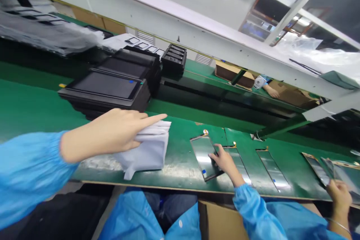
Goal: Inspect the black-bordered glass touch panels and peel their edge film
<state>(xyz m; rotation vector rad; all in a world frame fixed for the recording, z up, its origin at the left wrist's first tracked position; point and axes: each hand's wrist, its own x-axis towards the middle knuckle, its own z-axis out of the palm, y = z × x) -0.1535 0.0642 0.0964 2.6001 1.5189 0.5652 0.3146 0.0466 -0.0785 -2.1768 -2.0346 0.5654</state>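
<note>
On the green bench top (180, 153), midway along the near side, we find a thin rectangular clear panel with a dark frame (202, 155), a blue tab at its near end and a small ribbon connector at its far end. Our right hand (226, 161) is over its right edge, thumb and forefinger apart; whether they grip the frame, we cannot tell. Just beside it lies a second dark-framed clear panel (237, 159), with a third narrow clear panel (271, 168) further right.

Risk, as we judge it: a one-sided pinch could flex the panel; dragging could scrape its neighbour or snag the connector; bare fingertips could smudge the face.

To the left, our left hand (112, 129) rests across a pile of soft white sheet-like sleeves (152, 153), forefinger straight; we cannot tell whether the others grip. Uneven pressure might make the pile slide.

Behind stand stacked black trays (137, 101). At far right, a co-worker's hand (339, 191) is at other thin panels.
</note>
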